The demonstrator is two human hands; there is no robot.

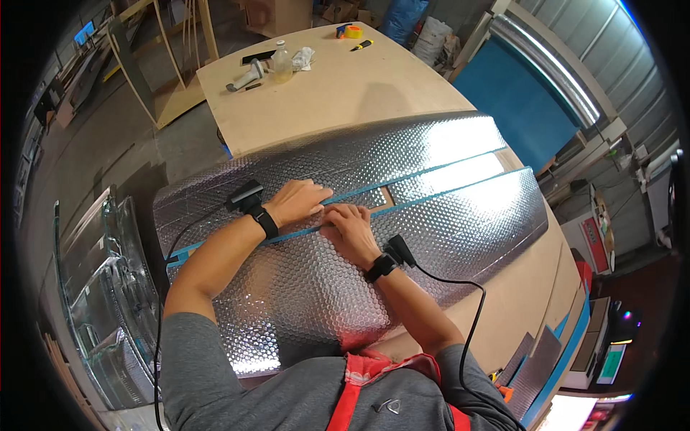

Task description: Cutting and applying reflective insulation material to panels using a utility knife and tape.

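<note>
Silver foil bubble insulation [334,156] with blue cut edges covers the bench before me. Another foil panel [458,226] lies on the near side. Between them runs a narrow foil strip [447,178], with bare wood showing at a break in it. My left hand [299,200] rests at the strip, fingers pointing right. Close beside it, my right hand [350,229] bends its fingers down at the blue edge of the near panel. The fingertips are partly hidden, so I cannot tell whether either hand grips the foil. Both wrists wear black straps with small cabled devices.
On the wooden table [323,102] stand a bottle of pale liquid [282,62], a handheld scanner [248,76], yellow tape [353,32] and a utility knife [362,45]. Folded foil pieces [110,301] stand at left. A blue-faced roll [517,86] hangs at right. Foil offcuts [539,366] lie lower right.
</note>
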